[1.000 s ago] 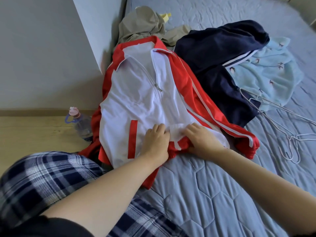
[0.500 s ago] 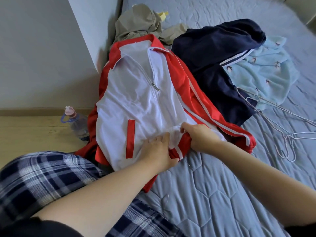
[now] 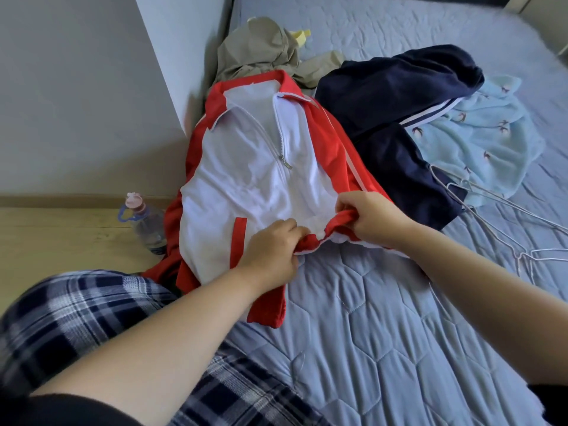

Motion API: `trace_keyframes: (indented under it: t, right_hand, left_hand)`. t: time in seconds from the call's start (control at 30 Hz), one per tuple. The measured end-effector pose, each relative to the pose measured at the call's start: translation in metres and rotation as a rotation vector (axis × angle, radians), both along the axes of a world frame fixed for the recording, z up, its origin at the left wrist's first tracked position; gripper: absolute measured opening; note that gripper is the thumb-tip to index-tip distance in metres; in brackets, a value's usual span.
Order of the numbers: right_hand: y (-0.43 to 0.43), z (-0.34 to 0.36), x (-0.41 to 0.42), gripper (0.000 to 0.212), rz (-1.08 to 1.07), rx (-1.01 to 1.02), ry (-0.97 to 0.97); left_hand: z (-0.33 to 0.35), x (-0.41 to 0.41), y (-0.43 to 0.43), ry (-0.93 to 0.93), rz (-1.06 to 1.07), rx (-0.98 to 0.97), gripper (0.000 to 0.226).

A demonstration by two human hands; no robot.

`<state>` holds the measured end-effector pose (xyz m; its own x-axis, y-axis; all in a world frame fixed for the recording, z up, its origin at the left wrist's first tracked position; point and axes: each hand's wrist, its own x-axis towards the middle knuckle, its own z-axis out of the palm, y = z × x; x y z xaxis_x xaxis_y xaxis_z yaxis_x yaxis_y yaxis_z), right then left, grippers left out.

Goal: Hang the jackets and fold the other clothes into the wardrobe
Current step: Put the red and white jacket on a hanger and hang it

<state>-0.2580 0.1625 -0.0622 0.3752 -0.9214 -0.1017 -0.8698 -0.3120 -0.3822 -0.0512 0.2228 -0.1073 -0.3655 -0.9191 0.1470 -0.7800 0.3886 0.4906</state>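
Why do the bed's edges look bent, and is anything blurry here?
Head view: the wide-angle lens bows the bed and wall lines; soft daylight, no glare; the red and white jacket and both hands, left and right, look fairly sharp, while the frame's corners and the far edge smear slightly.

Bed [image 3: 399, 348] with grey-blue quilted cover carries the clothes. Red-and-white jacket [image 3: 246, 179] lies flat at its left edge, part hanging over the side. Navy garment [image 3: 393, 96] just right of it, overlapping a light blue patterned garment [image 3: 479, 133]. Khaki garment [image 3: 258, 50] beyond the collar. Wire hangers [image 3: 507, 216] at right. Water bottle [image 3: 144, 222] stands on wooden floor [image 3: 61, 238].
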Motion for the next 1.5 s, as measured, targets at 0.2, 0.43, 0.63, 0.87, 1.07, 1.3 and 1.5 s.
trace_keyframes:
  t: [0.2,0.43,0.63,0.87,1.07,1.3,1.5]
  right_hand:
    - [0.027,-0.011,-0.011,0.03,0.496,0.593,0.682]
    - [0.01,-0.068,-0.008,0.051,0.061,-0.041,0.266]
    - [-0.005,-0.109,-0.012,0.058,-0.202,0.059,0.222]
    - [0.001,-0.115,-0.009,0.052,-0.245,-0.028,0.323]
    - [0.012,-0.099,-0.047,0.018,-0.34,-0.395,-0.036]
    - [0.011,-0.1,-0.115,0.034,-0.738,-0.304,0.009]
    - [-0.014,-0.1,-0.175,0.057,-1.008,-0.138,0.008]
  left_hand:
    - [-0.004,0.006,-0.003,0.113,-0.383,0.973,0.028]
    - [-0.04,0.018,-0.022,-0.395,-0.166,0.233,0.055]
    - [-0.065,0.014,-0.019,-0.58,-0.078,0.22,0.065]
    - [-0.071,0.0,-0.026,-0.613,-0.038,0.159,0.068]
    - [-0.062,-0.049,-0.03,-0.477,-0.062,0.168,0.067]
    - [-0.052,-0.148,-0.038,-0.398,-0.204,0.215,0.066]
    - [-0.05,-0.198,-0.05,-0.434,-0.274,0.199,0.065]
